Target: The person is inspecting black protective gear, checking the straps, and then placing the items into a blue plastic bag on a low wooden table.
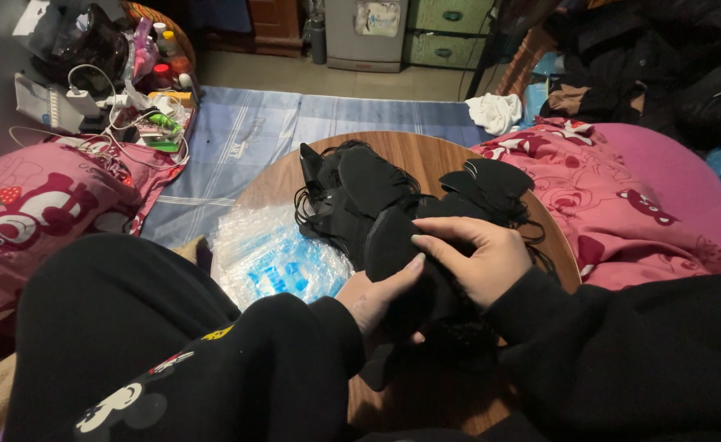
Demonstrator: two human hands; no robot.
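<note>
A heap of black fabric pieces with thin elastic loops [360, 192] lies on a round wooden tabletop [418, 151]. My left hand [381, 299] grips a stack of these black pieces [397, 245] from below, thumb up along its edge. My right hand [483, 254] rests on top of the same stack, fingers curled over it. Both arms wear black sleeves. A second bunch of black pieces [491, 180] sits at the table's far right.
A pile of clear plastic bags with blue print [274, 258] lies at the table's left edge. Pink patterned cushions [41, 205] and bedding [622, 196] flank the table. A cluttered tray with bottles and cables [143, 90] stands far left; a blue striped mat [246, 131] covers the floor.
</note>
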